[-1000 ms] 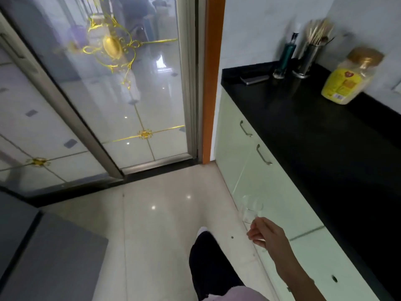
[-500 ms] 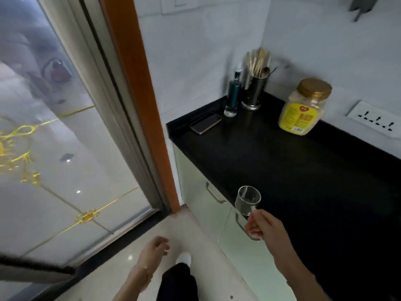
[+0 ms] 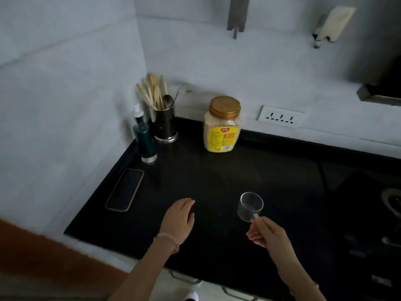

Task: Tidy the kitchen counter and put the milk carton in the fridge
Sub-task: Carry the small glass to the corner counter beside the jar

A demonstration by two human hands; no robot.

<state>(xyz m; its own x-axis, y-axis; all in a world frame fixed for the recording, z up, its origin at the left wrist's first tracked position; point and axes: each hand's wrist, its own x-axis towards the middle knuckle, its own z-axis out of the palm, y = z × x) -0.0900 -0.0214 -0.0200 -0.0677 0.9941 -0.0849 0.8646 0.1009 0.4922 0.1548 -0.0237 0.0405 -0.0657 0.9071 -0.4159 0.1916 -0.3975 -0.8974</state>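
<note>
Pinching glass cup (image 3: 250, 206) — right hand (image 3: 268, 236); left hand (image 3: 179, 218) relaxed.

Black counter (image 3: 217, 170) bears phone (image 3: 124, 190), bottle (image 3: 145, 140), utensil holder (image 3: 165, 124), jar (image 3: 222, 129).

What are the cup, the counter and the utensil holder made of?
The cup looks like clear glass or plastic: you see the counter through it. The counter seems polished black stone, faintly glossy. The holder is shiny metal, probably steel, with mirror-like reflections.
</note>
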